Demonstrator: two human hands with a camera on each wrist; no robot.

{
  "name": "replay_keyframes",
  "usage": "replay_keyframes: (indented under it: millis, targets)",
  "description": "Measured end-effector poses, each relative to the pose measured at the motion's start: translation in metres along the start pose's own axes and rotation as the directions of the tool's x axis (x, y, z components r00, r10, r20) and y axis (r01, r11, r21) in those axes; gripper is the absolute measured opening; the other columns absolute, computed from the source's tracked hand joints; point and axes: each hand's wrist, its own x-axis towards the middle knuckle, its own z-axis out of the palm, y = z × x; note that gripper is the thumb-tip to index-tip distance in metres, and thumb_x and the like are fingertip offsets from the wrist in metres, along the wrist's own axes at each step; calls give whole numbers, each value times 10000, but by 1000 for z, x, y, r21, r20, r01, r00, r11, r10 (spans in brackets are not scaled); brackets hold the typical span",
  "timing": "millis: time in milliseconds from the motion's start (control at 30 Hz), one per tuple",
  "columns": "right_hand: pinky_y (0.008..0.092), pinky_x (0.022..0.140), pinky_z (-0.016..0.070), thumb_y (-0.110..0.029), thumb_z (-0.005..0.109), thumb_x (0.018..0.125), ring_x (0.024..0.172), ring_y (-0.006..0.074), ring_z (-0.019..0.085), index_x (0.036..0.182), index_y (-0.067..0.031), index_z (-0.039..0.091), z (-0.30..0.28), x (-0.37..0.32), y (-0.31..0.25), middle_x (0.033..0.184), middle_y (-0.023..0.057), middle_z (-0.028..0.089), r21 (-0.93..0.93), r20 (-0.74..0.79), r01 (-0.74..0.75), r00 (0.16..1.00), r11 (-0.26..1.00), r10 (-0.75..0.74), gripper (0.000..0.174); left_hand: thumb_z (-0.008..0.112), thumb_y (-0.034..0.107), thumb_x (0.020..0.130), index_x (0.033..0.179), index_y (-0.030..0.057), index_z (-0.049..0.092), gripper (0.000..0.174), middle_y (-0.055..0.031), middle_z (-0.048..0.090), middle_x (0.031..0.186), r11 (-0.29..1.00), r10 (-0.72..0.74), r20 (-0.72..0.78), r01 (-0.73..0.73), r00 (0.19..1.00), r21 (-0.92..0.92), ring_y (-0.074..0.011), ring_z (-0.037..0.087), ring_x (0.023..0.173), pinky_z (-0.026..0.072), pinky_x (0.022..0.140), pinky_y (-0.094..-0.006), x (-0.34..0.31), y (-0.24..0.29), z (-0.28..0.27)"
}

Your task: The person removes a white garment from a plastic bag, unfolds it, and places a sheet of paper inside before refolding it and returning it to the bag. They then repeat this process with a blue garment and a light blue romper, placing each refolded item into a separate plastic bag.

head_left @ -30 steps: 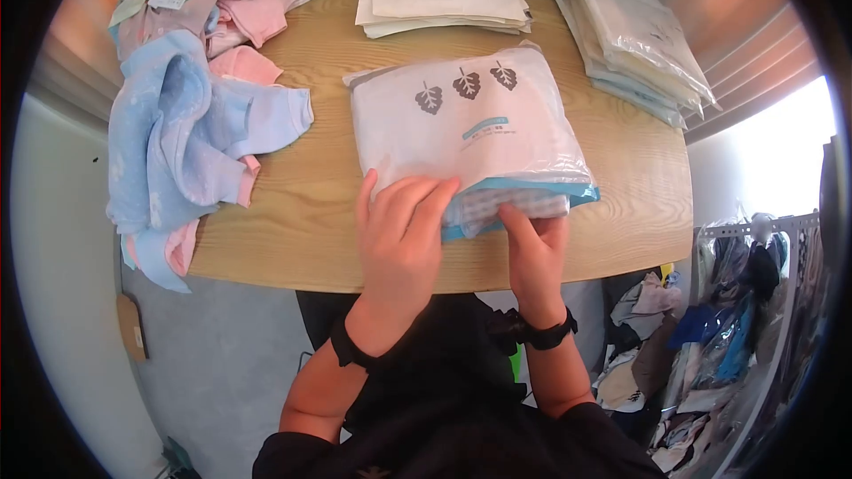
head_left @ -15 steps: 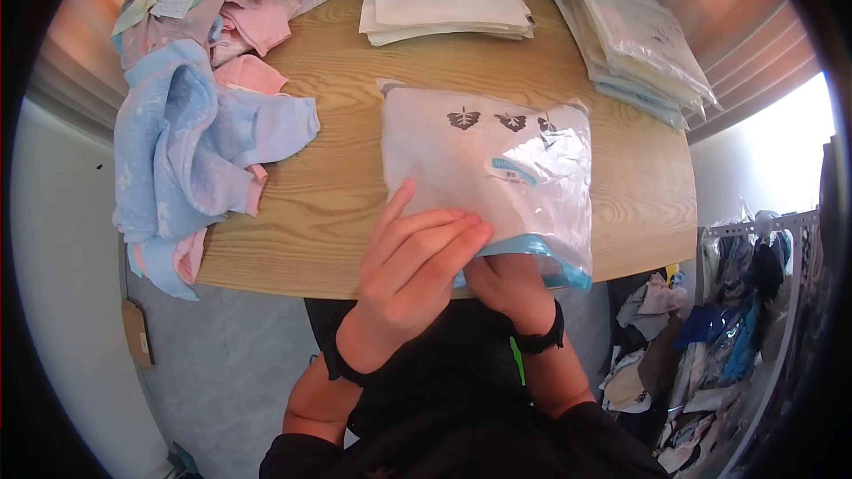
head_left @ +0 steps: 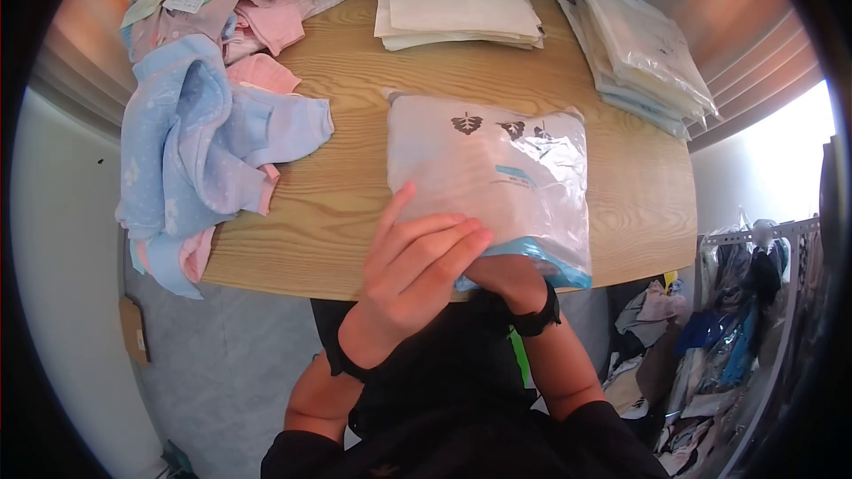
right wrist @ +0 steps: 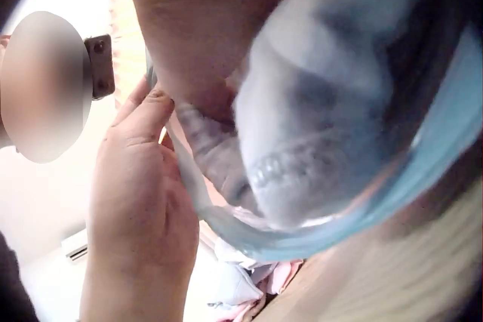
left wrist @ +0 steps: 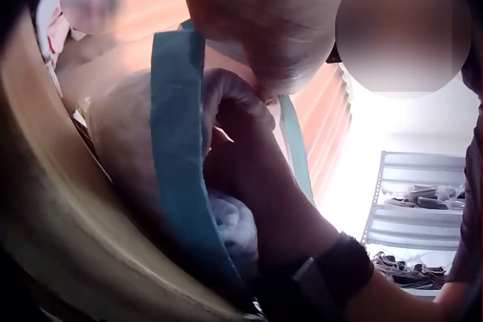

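A frosted plastic bag (head_left: 461,164) with dark leaf prints and a blue zip edge (head_left: 568,277) lies at the table's near side, its mouth facing me. My left hand (head_left: 413,266) pinches the upper lip of the mouth, fingers over the top; the right wrist view shows its thumb at the rim. Inside the mouth is my right hand (head_left: 508,277), in past the knuckles, its fingers hidden by the bag. Pale folded cloth (right wrist: 317,103) lies in the bag beside that hand. I cannot tell whether the right fingers grip the cloth.
Blue and pink baby clothes (head_left: 186,133) are heaped along the left of the wooden table (head_left: 311,248). A stack of flat white bags (head_left: 457,11) sits at the back, with filled clear bags (head_left: 639,35) at the back right. A rack of clothes (head_left: 754,257) stands right of the table.
My right hand has pushed the checked folded cloth into the bag and gone in after it. The bag has come nearer to me and turned a little; my left hand stays at its mouth.
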Motion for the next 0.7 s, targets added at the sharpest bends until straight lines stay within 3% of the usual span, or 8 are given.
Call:
replay_keyframes:
  millis: [233, 333, 433, 533, 633, 700]
  targets:
    - [458, 981, 471, -126, 611, 899, 1155, 349, 606, 1241, -29, 629, 5, 8, 3, 1248, 174, 643, -89, 45, 35, 999, 995, -31, 356, 731, 59, 779, 1059, 101, 746, 283, 3, 698, 999, 995, 101, 45, -102, 994, 10, -166, 677, 971, 426, 1103, -552, -2, -8, -12]
    - [459, 982, 471, -127, 614, 897, 1155, 348, 606, 1242, -30, 629, 6, 14, 6, 1249, 174, 643, -109, 54, 45, 998, 993, -39, 358, 743, 38, 778, 987, 123, 753, 226, 3, 719, 945, 996, 92, 67, -93, 994, 8, -174, 686, 921, 427, 1107, -532, -2, -3, -15]
    - [459, 982, 471, -128, 617, 896, 1155, 348, 607, 1243, -30, 629, 8, 20, 8, 1250, 173, 642, -121, 66, 57, 997, 991, -49, 361, 728, 78, 788, 1069, 110, 742, 284, 6, 689, 1041, 993, 116, 97, -116, 988, -10, -155, 664, 1005, 433, 1098, -547, -10, -7, -12]
    - [459, 982, 471, -130, 620, 895, 1155, 347, 607, 1243, -31, 629, 11, 25, 9, 1250, 173, 642, -135, 69, 74, 996, 988, -65, 363, 725, 64, 781, 1083, 112, 734, 306, 2, 689, 1056, 997, 73, 95, -74, 993, 6, -176, 663, 1016, 448, 1075, -530, -18, -11, -13]
    - [459, 983, 472, -131, 623, 893, 1155, 346, 608, 1244, -32, 629, 13, 29, 9, 1251, 173, 642, -146, 78, 86, 994, 986, -75, 365, 708, -53, 760, 1068, 90, 713, 340, -81, 690, 1112, 1000, 2, 48, -4, 999, 25, -250, 667, 1011, 465, 1043, -497, -26, -7, -14]
    - [460, 983, 472, -132, 625, 892, 1154, 346, 608, 1244, -32, 630, 11, 32, 10, 1252, 173, 642, -151, 84, 94, 993, 984, -82, 366, 657, -92, 756, 1129, 60, 686, 404, -137, 633, 1212, 982, -185, -6, 185, 983, 37, -294, 638, 1077, 475, 1029, -473, -33, -1, -13]
